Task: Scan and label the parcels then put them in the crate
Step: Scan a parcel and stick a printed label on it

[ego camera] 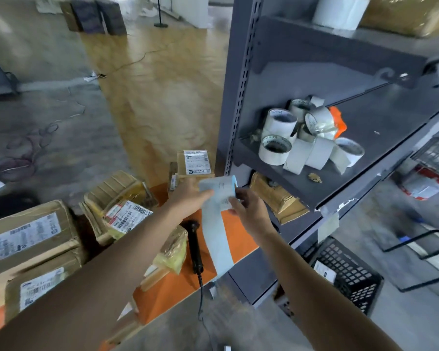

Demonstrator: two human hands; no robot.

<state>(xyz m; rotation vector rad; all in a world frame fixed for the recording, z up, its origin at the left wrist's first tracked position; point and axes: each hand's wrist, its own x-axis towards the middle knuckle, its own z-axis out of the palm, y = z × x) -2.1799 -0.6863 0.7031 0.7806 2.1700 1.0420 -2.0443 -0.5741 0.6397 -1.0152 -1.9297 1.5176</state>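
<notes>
Evidently the job is at the labelling step, with most of it left to do. Both hands are raised over the orange bench and hold a pale blue label strip, whose free end hangs down toward the bench edge. The left hand has its grip pinched on the strip's upper left edge. The right hand pinches the right edge just beside it, seemingly to peel a label off the backing.

The black scanner lies on the bench below the strip, held by nobody, its cable running off the front edge. Several parcels wait on the bench: a big carton at the left, a taped parcel behind the left forearm, an upright parcel at the back and a brown parcel tucked under the shelf.

The black crate stands on the floor to the right. Only one white-labelled item shows inside it, so I judge few parcels are finished.

As for writing, the parcels carry white shipping labels with barcodes and rows of digits, one with a red border — all too blurred to read. The strip bears faint print I cannot make out. The tape rolls on the shelf have printing round their cores, and one seems to read "MADE IN".
</notes>
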